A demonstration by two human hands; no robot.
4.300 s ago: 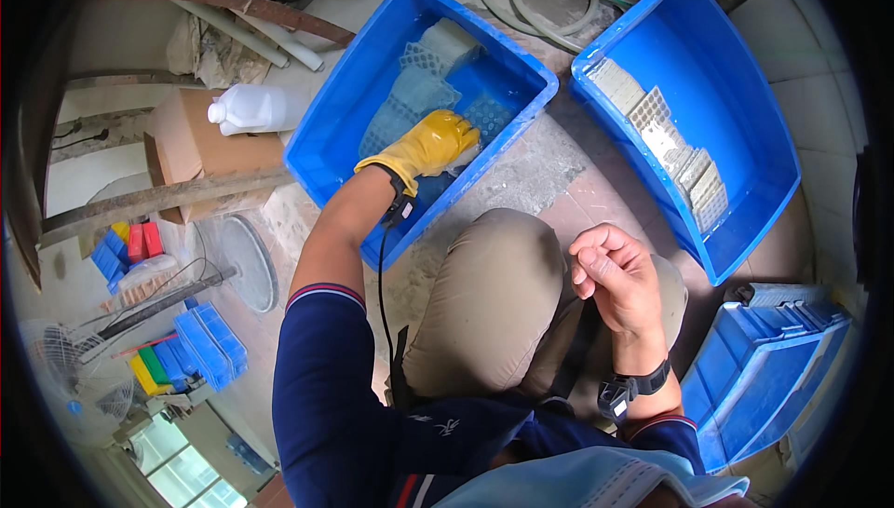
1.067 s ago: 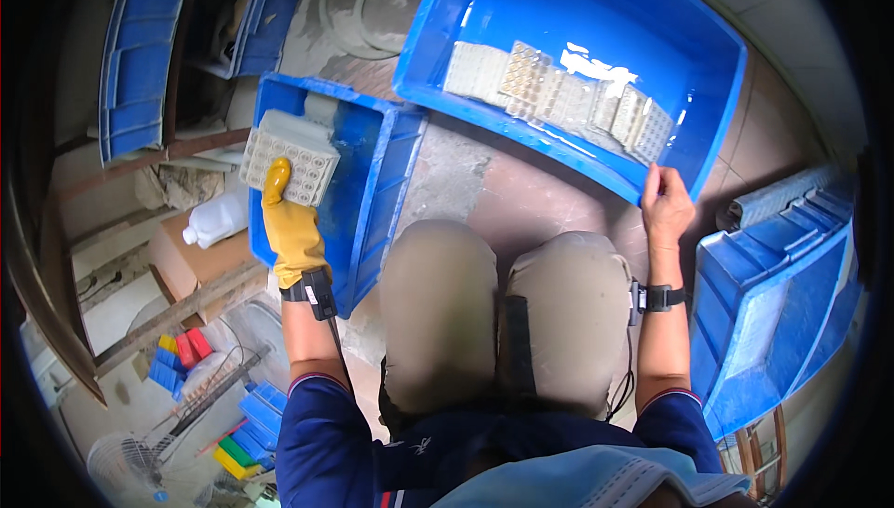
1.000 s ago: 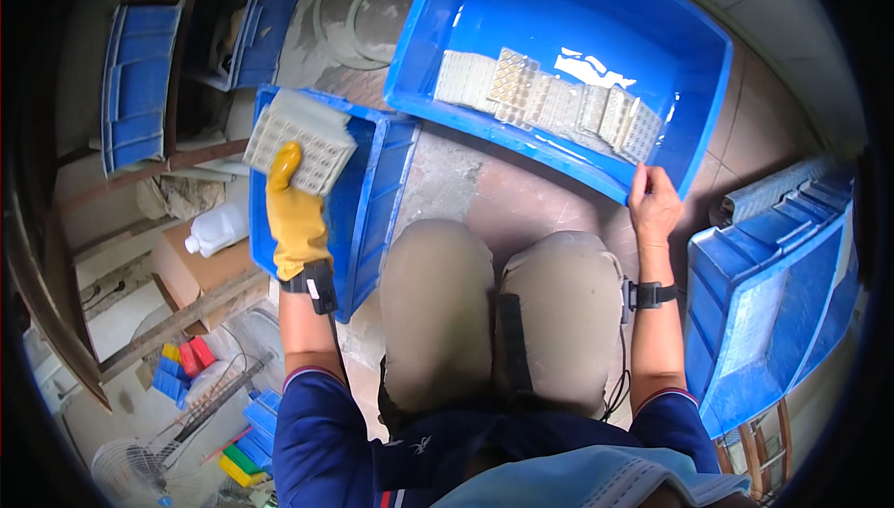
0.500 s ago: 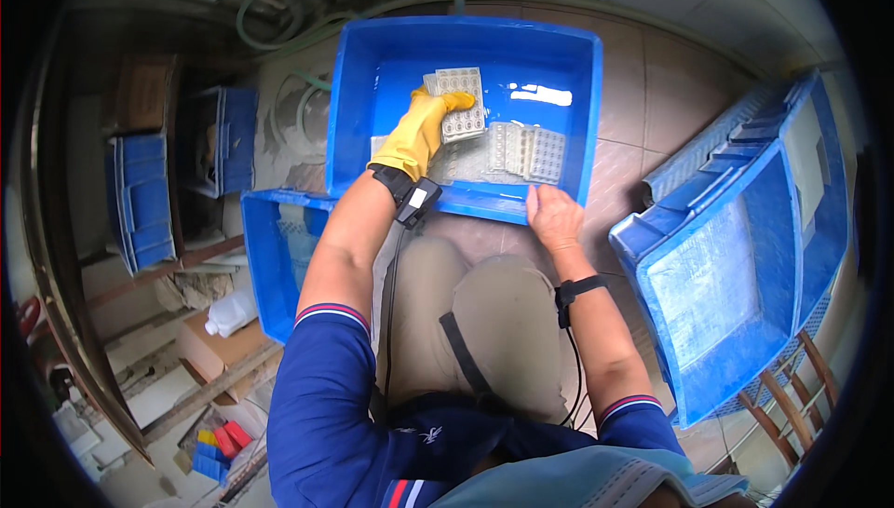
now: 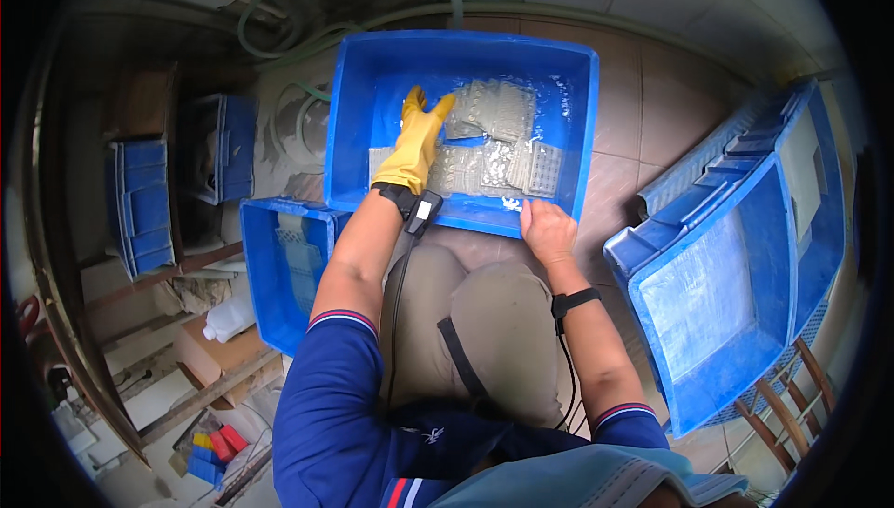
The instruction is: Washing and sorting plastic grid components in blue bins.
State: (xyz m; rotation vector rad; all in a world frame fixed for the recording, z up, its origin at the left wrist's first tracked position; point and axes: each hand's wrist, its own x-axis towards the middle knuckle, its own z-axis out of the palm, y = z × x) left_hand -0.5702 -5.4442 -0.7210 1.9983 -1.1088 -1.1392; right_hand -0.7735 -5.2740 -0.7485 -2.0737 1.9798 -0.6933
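Note:
A large blue plastic bin (image 5: 466, 40) in front of me holds water and several thin pale-grey panels (image 5: 503, 109) with rows of small marks. My left hand (image 5: 419, 145), in a yellow rubber glove, is over the left part of the bin, fingers spread and holding nothing. Its fingertips are beside the far stack of panels. More panels (image 5: 543, 171) lie in a row along the near wall, under rippling water that blurs their outlines. Bare, my right hand (image 5: 551, 229) grips the near rim close to the right corner.
At the left, another blue bin (image 5: 270, 312) holds similar pale panels. Large blue bins (image 5: 712, 298) stand tilted at the right by a wooden rack (image 5: 792, 396). Smaller blue bins (image 5: 144, 205) sit on the left shelf, above a white plastic bottle (image 5: 230, 318). A hose (image 5: 247, 28) runs behind.
The stack of panels my left hand held is now in the water at the far middle, and the glove has opened and moved slightly left. The water ripples. My right hand stays on the rim.

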